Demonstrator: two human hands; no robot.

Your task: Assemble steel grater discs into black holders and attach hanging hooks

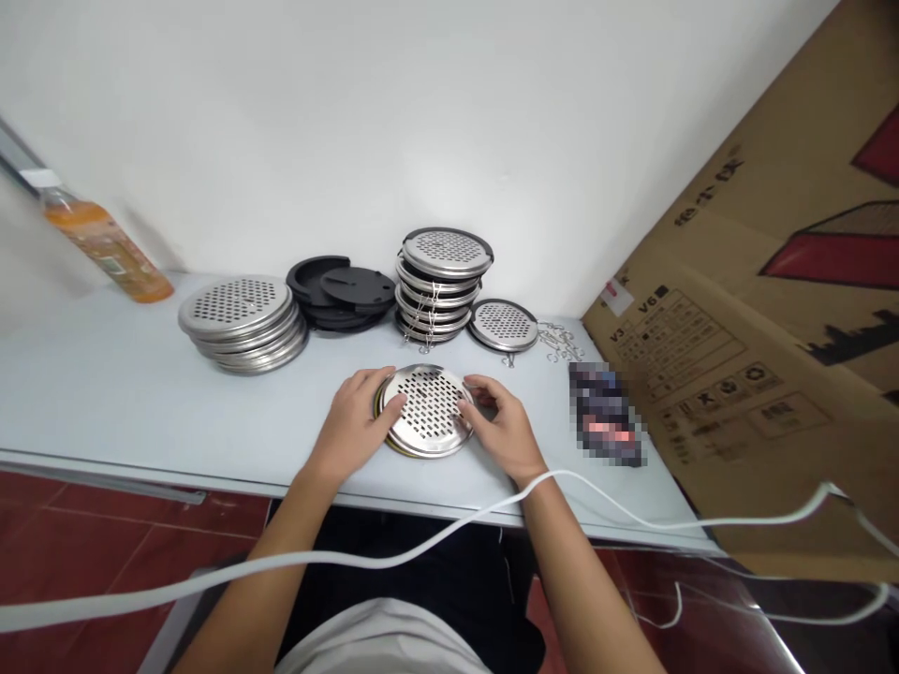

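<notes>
A round perforated metal disc (430, 412) lies near the front edge of the table, with a thin yellowish rim showing beneath its left side. My left hand (353, 417) is closed on its left edge, thumb on top. On the opposite edge, my right hand (502, 421) grips it with the thumb on the metal and the fingers curled at the rim. Behind them stands a tall stack of similar discs (446, 257) with black rims and small wire clips. A single black-rimmed disc (503, 325) with a clip lies to its right.
Plain metal discs (243, 304) are stacked at left, beside black round plastic parts (358, 286). Loose wire clips (560, 342) lie at right, near a pixelated item (605, 415). An orange drink bottle (105, 239) leans far left. A large cardboard box (765, 374) borders the right; a white cable (393, 560) crosses in front.
</notes>
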